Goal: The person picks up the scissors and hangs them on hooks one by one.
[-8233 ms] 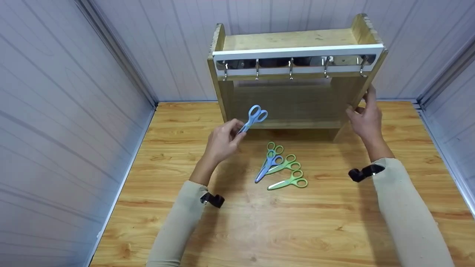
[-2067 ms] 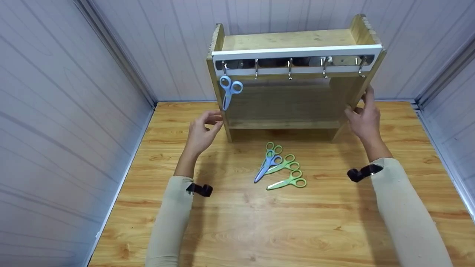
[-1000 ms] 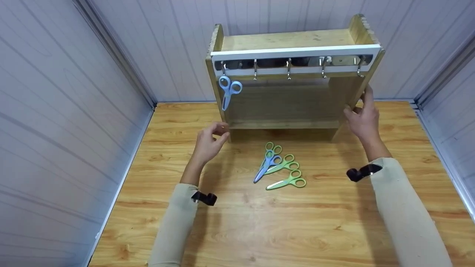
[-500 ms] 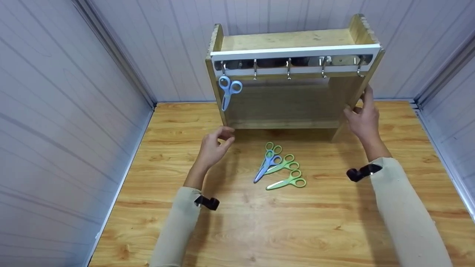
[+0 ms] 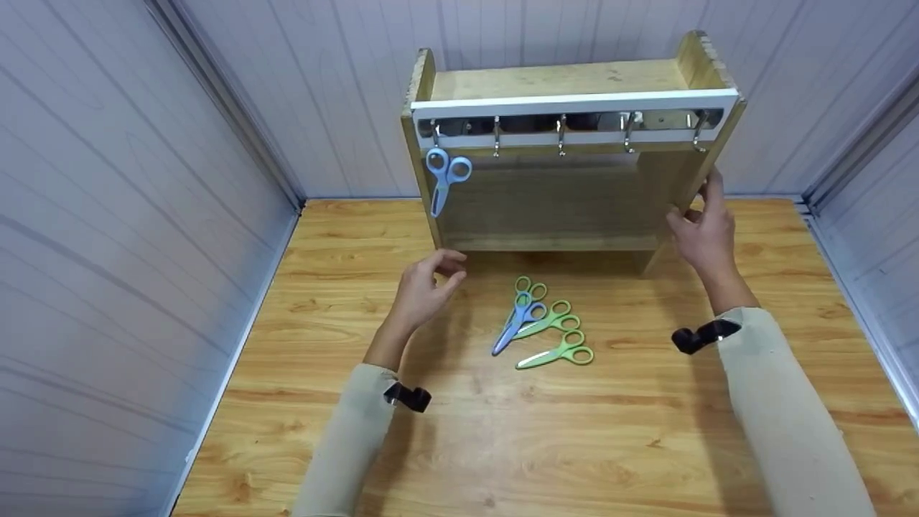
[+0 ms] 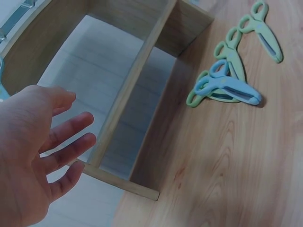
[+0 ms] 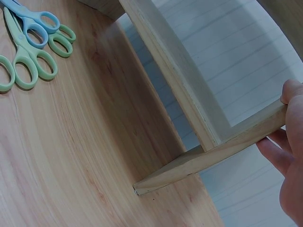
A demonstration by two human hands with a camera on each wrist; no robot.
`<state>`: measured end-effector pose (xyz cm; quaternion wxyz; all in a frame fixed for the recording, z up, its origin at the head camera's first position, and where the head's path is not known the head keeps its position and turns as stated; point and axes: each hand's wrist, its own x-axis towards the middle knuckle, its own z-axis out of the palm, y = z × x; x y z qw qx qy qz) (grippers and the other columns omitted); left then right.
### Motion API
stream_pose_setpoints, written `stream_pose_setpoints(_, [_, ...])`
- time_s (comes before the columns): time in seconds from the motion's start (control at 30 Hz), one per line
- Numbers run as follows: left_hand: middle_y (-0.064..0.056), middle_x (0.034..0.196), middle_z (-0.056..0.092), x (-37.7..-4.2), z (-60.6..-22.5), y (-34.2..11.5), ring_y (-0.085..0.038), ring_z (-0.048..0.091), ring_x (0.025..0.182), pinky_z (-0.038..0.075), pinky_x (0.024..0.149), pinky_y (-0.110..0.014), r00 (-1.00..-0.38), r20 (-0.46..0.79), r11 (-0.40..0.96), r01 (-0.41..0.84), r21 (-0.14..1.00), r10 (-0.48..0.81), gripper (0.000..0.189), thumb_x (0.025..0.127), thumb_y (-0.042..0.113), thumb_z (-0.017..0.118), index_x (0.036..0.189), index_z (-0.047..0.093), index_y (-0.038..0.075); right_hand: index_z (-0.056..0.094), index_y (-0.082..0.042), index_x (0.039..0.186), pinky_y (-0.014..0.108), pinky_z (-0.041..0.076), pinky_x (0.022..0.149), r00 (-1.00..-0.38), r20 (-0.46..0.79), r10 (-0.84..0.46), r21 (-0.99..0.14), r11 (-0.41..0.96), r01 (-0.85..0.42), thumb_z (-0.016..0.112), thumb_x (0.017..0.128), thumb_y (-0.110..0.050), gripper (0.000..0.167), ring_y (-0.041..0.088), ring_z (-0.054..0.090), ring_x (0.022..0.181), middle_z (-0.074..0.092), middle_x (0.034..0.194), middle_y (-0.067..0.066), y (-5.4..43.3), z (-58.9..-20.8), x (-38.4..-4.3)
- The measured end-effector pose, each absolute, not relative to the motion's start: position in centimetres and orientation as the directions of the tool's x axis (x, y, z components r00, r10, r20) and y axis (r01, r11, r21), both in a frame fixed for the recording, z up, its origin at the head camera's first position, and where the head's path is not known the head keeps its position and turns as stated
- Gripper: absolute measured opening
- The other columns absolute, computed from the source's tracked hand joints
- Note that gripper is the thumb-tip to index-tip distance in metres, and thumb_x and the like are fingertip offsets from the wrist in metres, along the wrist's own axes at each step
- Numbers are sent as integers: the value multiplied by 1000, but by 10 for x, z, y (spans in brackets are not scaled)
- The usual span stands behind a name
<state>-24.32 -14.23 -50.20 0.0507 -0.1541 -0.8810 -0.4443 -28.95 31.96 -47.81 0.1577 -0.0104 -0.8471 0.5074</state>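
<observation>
A wooden rack carries a row of metal hooks along its front. From the leftmost hook hangs a pair of blue scissors. My right hand grips the rack's right side panel, thumb inside and fingers outside. My left hand holds nothing, its fingers loosely bent, near the rack's lower left corner. On the floor in front lie blue scissors on top of green scissors. Two more green scissors lie beside them, to the right.
Wood-patterned flooring spreads around the rack. A pale panelled wall stands behind it, with more walls at the left and right. Black wrist cameras sit on both sleeves.
The blue scissors my left hand held earlier now hang on the leftmost hook. Since letting go, that hand has moved down and right toward the floor scissors. My right hand stays on the panel.
</observation>
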Motion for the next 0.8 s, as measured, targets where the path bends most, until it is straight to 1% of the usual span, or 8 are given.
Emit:
stream_pose_setpoints(0.1, [-12,116,84,-242,-503,-139,-31,76,109,52,88,-39,-948,219,567,314,762,231,24,108,16,75,130,77,8,16,-29,181,65,52,118,-950,254,180,-864,483,-139,58,107,-7,88,57,64,143,36,183,20,320,-478,-290])
stream_pose_setpoints(0.2, [-13,115,84,-240,-505,-136,-33,78,110,58,93,-49,-946,220,557,318,767,237,23,107,14,75,129,77,7,16,-29,181,66,51,118,-951,251,182,-863,486,-135,58,106,-7,88,56,63,144,36,183,20,320,-479,-291])
stream_pose_setpoints(0.33, [-14,116,84,-239,-508,-134,-36,79,113,60,104,-59,-943,212,556,323,766,256,24,107,13,74,130,77,5,16,-29,181,68,50,120,-951,248,184,-860,494,-129,59,107,-8,88,56,62,147,36,183,22,320,-478,-290])
stream_pose_setpoints(0.5, [-13,118,84,-238,-509,-129,-35,78,114,61,106,-56,-943,189,576,318,753,274,25,107,16,73,131,76,7,16,-29,181,66,51,119,-949,251,191,-855,503,-125,59,107,-8,88,57,63,145,37,182,22,321,-477,-289])
stream_pose_setpoints(0.57, [-13,119,84,-237,-510,-128,-36,78,114,60,106,-58,-943,180,580,316,751,281,25,107,16,73,131,76,7,18,-28,180,52,59,115,-946,259,193,-854,504,-131,59,106,-8,87,58,64,142,39,181,22,321,-477,-290])
stream_pose_setpoints(0.63, [-14,119,84,-237,-512,-126,-37,78,113,61,106,-59,-940,176,581,320,748,291,25,107,14,73,131,75,5,20,-26,180,31,65,104,-943,272,194,-854,500,-143,60,105,-7,87,59,66,139,42,179,22,321,-478,-290])
stream_pose_setpoints(0.73, [-16,121,84,-236,-515,-124,-40,79,113,62,105,-58,-937,170,592,327,736,307,27,107,12,73,132,74,2,22,-23,179,5,53,83,-938,291,190,-855,491,-166,59,103,-6,86,61,66,136,45,176,24,320,-479,-290])
stream_pose_setpoints(0.8, [-16,121,84,-236,-516,-122,-39,79,112,62,103,-56,-935,169,605,334,723,313,28,106,12,73,133,74,1,22,-22,179,2,47,79,-936,299,188,-854,490,-174,60,103,-5,86,61,66,135,46,175,25,320,-480,-290])
